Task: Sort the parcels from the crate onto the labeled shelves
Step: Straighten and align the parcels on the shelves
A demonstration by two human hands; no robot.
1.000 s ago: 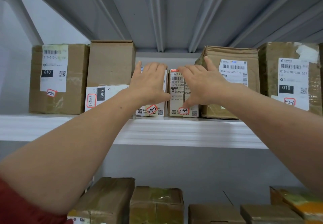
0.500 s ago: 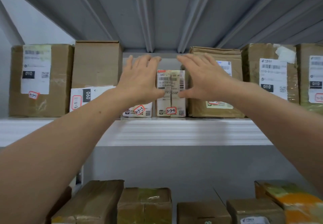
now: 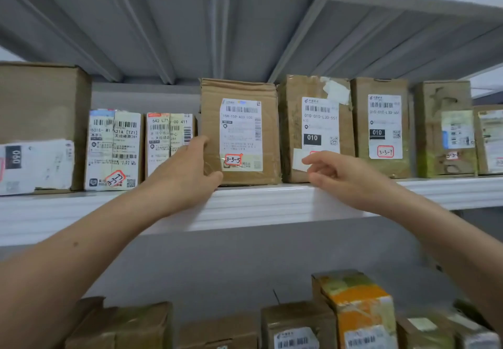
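Observation:
Brown and white parcels stand in a row on the white upper shelf (image 3: 272,207). My left hand (image 3: 187,169) grips the lower left corner of the brown parcel marked 3-3-5 (image 3: 241,131), fingers along its left side and thumb on its front. My right hand (image 3: 334,174) hovers with loosely spread fingers in front of the neighbouring brown parcel with a 010 label (image 3: 315,120), holding nothing. Left of my left hand stand two small white parcels, one marked 3-3-3 (image 3: 114,147) and another (image 3: 166,136) partly hidden by my hand. The crate is out of view.
A parcel marked 3-3-7 (image 3: 383,125) and more boxes continue to the right. A large brown box (image 3: 40,98) stands at the far left. The shelf below holds several parcels, one with orange print (image 3: 359,310). A ribbed metal shelf underside lies close above the boxes.
Both hands left the two small white parcels and moved right. My left hand took hold of the 3-3-5 parcel's corner; my right hand came in front of the 010 parcel. The view shifted right.

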